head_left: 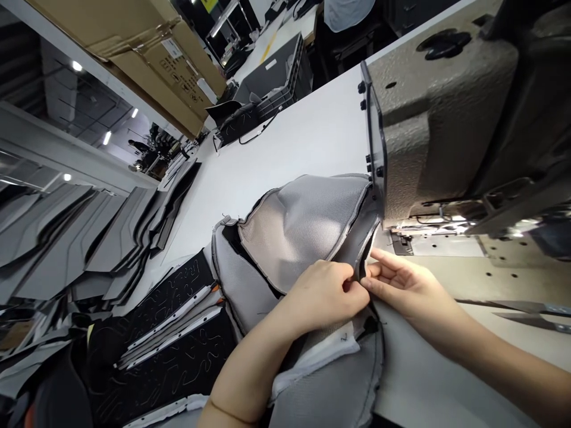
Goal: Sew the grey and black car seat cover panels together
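Note:
A grey mesh seat cover [307, 220] with dark seams lies bunched on the white table, beside the sewing machine. My left hand [328, 294] is closed on the cover near its right edge, its fingertips partly hidden. Close by on the right, my right hand [399, 279] pinches the same edge between thumb and fingers. A white strip [316, 359] with a small mark runs across the cover below my left hand. More of the grey fabric hangs toward me under my wrists.
The sewing machine [446, 119] fills the right side, its bed lit underneath. Scissors [530, 315] lie at the far right. Stacked grey panels [111, 232] line the left. A cardboard box [173, 71], a grey crate [281, 77] and a black cable stand farther back.

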Demonstrator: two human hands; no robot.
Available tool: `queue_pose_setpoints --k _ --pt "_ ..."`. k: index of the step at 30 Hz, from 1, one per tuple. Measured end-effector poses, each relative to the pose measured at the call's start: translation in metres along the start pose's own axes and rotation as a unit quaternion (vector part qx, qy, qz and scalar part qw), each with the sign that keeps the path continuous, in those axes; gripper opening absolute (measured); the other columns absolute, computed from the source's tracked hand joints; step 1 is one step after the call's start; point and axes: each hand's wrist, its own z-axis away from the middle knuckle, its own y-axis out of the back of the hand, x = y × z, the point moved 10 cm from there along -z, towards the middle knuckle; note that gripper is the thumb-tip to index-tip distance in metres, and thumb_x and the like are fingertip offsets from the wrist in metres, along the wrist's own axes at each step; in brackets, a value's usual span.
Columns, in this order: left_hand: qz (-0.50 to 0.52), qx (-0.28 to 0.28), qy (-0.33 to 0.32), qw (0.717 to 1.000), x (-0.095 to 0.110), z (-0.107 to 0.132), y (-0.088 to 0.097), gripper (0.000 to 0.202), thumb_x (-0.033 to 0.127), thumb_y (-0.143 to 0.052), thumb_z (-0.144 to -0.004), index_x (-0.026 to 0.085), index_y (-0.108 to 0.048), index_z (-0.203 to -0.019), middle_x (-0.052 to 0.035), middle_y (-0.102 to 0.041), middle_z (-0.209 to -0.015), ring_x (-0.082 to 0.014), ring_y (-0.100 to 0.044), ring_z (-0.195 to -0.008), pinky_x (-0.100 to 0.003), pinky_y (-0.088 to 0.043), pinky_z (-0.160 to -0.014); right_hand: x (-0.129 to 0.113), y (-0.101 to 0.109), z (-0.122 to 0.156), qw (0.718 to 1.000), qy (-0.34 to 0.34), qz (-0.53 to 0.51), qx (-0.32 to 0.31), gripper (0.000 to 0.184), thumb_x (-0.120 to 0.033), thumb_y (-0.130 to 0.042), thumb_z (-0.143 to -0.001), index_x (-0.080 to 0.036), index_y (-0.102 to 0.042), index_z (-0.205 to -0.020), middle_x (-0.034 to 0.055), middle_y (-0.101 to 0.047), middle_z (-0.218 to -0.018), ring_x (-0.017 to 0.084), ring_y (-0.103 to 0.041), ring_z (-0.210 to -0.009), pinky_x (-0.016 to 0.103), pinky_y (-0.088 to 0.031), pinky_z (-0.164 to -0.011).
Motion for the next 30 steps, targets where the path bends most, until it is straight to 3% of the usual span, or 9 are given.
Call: queue_pose_setpoints --k 5,7,12,23,26,28,29,30 --pt "0.165 -0.115 0.011 0.98 -0.013 -0.003 -0.013 0.019 0.027 -0.045 -0.076 0.017 -0.046 -0.06 0.0051 -0.041 -0.045 -0.008 -0.04 -0.044 -0.019 -0.026 -0.043 0.009 -0.007 0.003 0.996 -0.059 -0.066 -0.034 0.076 -0.053 -0.081 -0.058 -0.022 -0.056 -0.122 0.003 -0.063 -0.077 0.019 -0.059 -0.076 0.038 -0.051 -0.075" --pt "0.215 -0.137 0.017 0.967 -0.017 -0.004 -0.015 0.015 0.024 -0.045 -0.074 0.017 -0.049 -0.063 0.0053 -0.043 -0.044 -0.0078 -0.042 -0.043 -0.018 -0.028 -0.043 0.011 -0.011 0.005 0.991 -0.08 -0.091 -0.047 0.078 -0.051 -0.082 -0.059 -0.023 -0.053 -0.126 0.0029 -0.063 -0.078 0.02 -0.06 -0.077 0.039 -0.051 -0.076" --pt "0.257 -0.154 0.012 0.954 -0.02 -0.006 -0.016 0.014 0.023 -0.047 -0.073 0.015 -0.051 -0.062 0.0046 -0.044 -0.049 -0.0065 -0.043 -0.042 -0.016 -0.028 -0.041 0.016 -0.015 0.009 0.984 -0.114 -0.129 -0.048 0.073 -0.046 -0.083 -0.059 -0.026 -0.055 -0.123 0.0011 -0.062 -0.078 0.019 -0.06 -0.077 0.036 -0.051 -0.076" --pt "0.258 -0.152 0.002 0.954 -0.026 -0.009 -0.019 0.015 0.024 -0.048 -0.073 0.016 -0.049 -0.061 0.0049 -0.045 -0.048 -0.0071 -0.045 -0.042 -0.016 -0.029 -0.042 0.021 -0.017 0.003 0.978 -0.119 -0.158 -0.066 0.068 -0.041 -0.08 -0.065 -0.024 -0.052 -0.125 -0.0012 -0.058 -0.075 0.015 -0.058 -0.075 0.031 -0.049 -0.081" --pt "0.222 -0.087 0.0 0.971 -0.042 -0.035 -0.008 0.015 0.022 -0.046 -0.072 0.016 -0.048 -0.058 0.0048 -0.044 -0.044 -0.0079 -0.043 -0.04 -0.017 -0.028 -0.042 0.015 -0.017 -0.003 0.99 -0.05 -0.111 -0.068 0.073 -0.044 -0.069 -0.076 -0.024 -0.037 -0.138 0.0017 -0.059 -0.083 0.017 -0.059 -0.081 0.037 -0.049 -0.085" --pt "0.192 -0.001 -0.004 0.981 -0.048 -0.059 0.015 0.018 0.02 -0.043 -0.073 0.016 -0.047 -0.056 0.0054 -0.04 -0.042 -0.0076 -0.039 -0.038 -0.018 -0.028 -0.043 -0.006 -0.023 0.001 0.993 0.08 0.01 -0.087 0.067 -0.04 -0.057 -0.084 -0.026 -0.029 -0.143 0.0081 -0.059 -0.102 0.022 -0.058 -0.097 0.043 -0.047 -0.091" --pt "0.181 0.045 -0.008 0.982 -0.048 -0.069 0.031 0.018 0.019 -0.041 -0.074 0.015 -0.048 -0.058 0.0054 -0.04 -0.043 -0.0075 -0.038 -0.039 -0.018 -0.029 -0.044 -0.019 -0.031 0.009 0.976 0.161 0.1 -0.106 0.061 -0.035 -0.052 -0.087 -0.026 -0.03 -0.143 0.0111 -0.055 -0.115 0.024 -0.054 -0.108 0.046 -0.043 -0.096" --pt "0.177 0.085 -0.014 0.98 -0.047 -0.076 0.048 0.019 0.019 -0.04 -0.076 0.015 -0.05 -0.061 0.0048 -0.042 -0.046 -0.0078 -0.04 -0.042 -0.018 -0.03 -0.045 -0.029 -0.042 0.02 0.942 0.237 0.2 -0.131 0.056 -0.029 -0.049 -0.088 -0.027 -0.034 -0.142 0.0126 -0.048 -0.127 0.026 -0.046 -0.119 0.048 -0.038 -0.101"
